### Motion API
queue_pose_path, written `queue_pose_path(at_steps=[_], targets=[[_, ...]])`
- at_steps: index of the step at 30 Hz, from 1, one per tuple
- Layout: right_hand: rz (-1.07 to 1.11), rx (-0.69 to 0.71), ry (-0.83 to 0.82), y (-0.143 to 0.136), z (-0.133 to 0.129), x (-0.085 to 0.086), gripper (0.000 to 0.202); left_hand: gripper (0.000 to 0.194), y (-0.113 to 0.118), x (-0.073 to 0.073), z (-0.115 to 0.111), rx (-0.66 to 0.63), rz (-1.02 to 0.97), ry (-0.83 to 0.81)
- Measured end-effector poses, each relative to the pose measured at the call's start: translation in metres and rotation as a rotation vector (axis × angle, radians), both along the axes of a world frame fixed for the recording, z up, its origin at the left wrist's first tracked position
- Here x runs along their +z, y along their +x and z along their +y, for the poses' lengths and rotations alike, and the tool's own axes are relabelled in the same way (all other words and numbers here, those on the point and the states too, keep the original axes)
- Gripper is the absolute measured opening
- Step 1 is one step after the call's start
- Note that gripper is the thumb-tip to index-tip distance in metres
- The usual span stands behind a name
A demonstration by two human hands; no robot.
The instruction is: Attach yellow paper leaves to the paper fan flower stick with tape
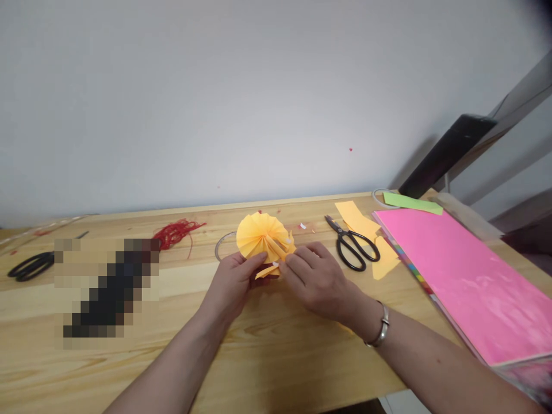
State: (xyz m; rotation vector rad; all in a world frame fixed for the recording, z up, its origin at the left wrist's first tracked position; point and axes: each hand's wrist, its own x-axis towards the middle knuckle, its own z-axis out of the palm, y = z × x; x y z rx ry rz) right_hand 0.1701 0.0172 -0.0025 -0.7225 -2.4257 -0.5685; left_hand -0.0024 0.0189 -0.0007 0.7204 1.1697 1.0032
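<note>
A pleated yellow-orange paper fan (259, 234), spread into a near-round shape, is held above the middle of the table. My left hand (235, 282) pinches its lower edge, thumb in front and the other fingers behind. My right hand (317, 279) has its fingers closed on the folded paper at the fan's right side; its fingertips are partly hidden. Small white bits, perhaps tape or paper backing, show near the right fingertips. A loose flap of the same paper (266, 272) sticks out below, between the two hands.
Right of my hands lie black-handled scissors (351, 244), orange paper pieces (356, 217), a green strip (411, 203) and a pink paper pack (466, 276). To the left are red string (177, 233), other scissors (32, 265) and a blurred-out dark object (114, 293). A wall (259, 103) rises behind.
</note>
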Motion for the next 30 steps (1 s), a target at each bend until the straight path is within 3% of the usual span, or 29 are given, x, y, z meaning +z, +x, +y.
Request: queue_pose_path(at_steps=[12,30], targets=[[0.059,-0.107,0.035,-0.0034,-0.0032,-0.0029,0.020,0.029,0.0006,-0.0048,0.0001,-0.001,-0.015,-0.016],[0.064,-0.090,0.026,-0.0013,-0.0040,-0.0027,0.013,0.023,0.0001,-0.0019,-0.0002,0.016,-0.100,-0.020]])
